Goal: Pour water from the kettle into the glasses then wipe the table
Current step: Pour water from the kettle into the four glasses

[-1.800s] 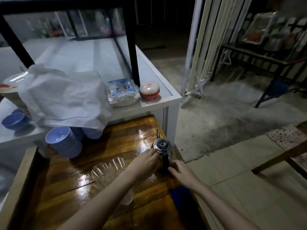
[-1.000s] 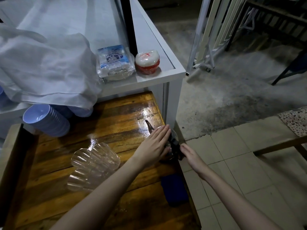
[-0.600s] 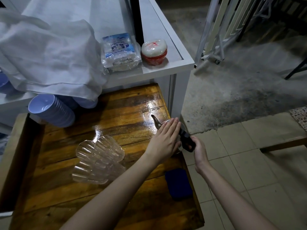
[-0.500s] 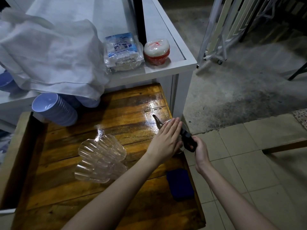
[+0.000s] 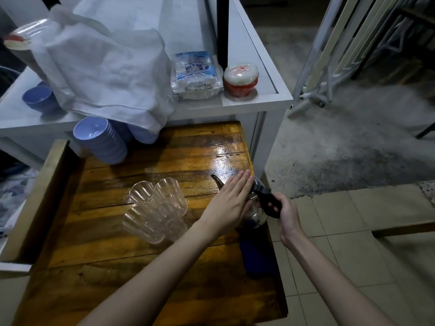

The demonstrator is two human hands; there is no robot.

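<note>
A small metal kettle [image 5: 257,216] with a thin spout stands at the right edge of the wooden table [image 5: 113,250]. My right hand [image 5: 283,211] grips its black handle. My left hand [image 5: 231,200] lies flat on the kettle's lid, fingers straight, hiding most of the top. Three clear ribbed glasses [image 5: 156,209] stand clustered to the left of the kettle, apart from it. A blue cloth [image 5: 257,260] lies on the table's right edge, below the kettle.
A stack of blue bowls [image 5: 101,140] stands at the table's back left. Behind it, the white counter [image 5: 255,104] carries a white cloth [image 5: 106,69], a plastic packet [image 5: 196,74] and a red-and-white container [image 5: 240,78]. Tiled floor lies right of the table.
The view has tilted down and closer. My right hand closed round the kettle's handle, and my left hand flattened on the lid. The kettle has tilted a little towards the glasses.
</note>
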